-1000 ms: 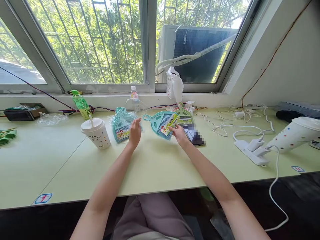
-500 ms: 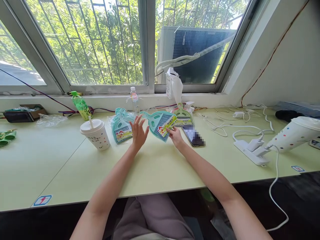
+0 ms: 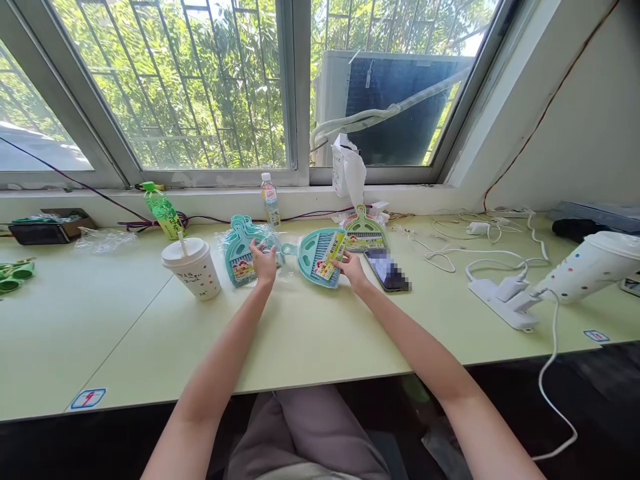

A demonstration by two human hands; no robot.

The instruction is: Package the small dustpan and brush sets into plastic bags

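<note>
A teal dustpan-and-brush set (image 3: 310, 257) with a yellow printed label lies at the middle of the table, its handle pointing left. My right hand (image 3: 353, 270) pinches its right edge at the label. Left of it lies another teal dustpan-and-brush set (image 3: 241, 250) in clear plastic wrap. My left hand (image 3: 264, 263) is over the right side of this wrapped set, thumb and fingers apart and slightly curled; whether it presses on the wrap I cannot tell. Behind my right hand is a green dustpan-and-brush set (image 3: 364, 233) with a red-edged handle.
A lidded paper cup (image 3: 193, 270) with a straw stands left of my left hand. A phone (image 3: 385, 270) lies right of my right hand. Against the wall stand a green bottle (image 3: 163, 210) and a clear bottle (image 3: 270, 200). A power strip (image 3: 503, 303) with white cables is at right.
My left hand has moved down and left onto the wrapped teal set, away from the middle one. The middle set has been lowered and turned flatter, still in my right hand.
</note>
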